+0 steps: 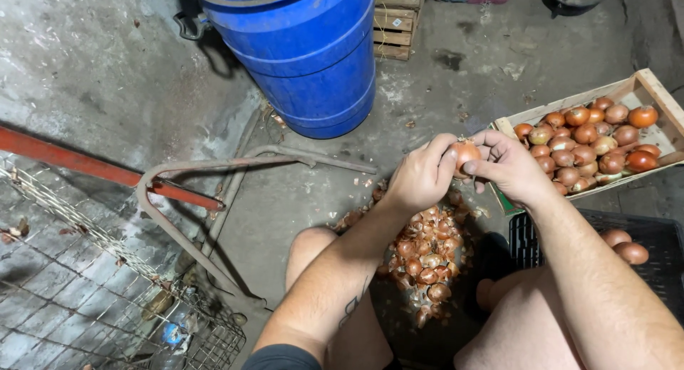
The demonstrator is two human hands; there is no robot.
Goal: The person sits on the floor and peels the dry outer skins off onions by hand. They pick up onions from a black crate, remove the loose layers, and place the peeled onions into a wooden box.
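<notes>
At frame centre, an onion (pixel 464 155) is clamped between the fingers of the left hand (pixel 420 178) and right hand (pixel 509 167). Onions fill the wooden crate (pixel 652 85) at right; two lie in the black crate (pixel 527 242) below.

One head-worn view, aimed steeply down from close above, concrete floor (pixel 456 78) seen throughout, knees cut at lower edge.

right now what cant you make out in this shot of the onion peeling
Head view only:
- Onion: mostly covered by the left hand and right hand, so how far it is peeled is unclear.
- Black crate: its contents are hidden by the right forearm and cut off at the right edge.
- Wooden crate: its far end is cut off at the right edge.
- Blue barrel: top out of frame.
</notes>
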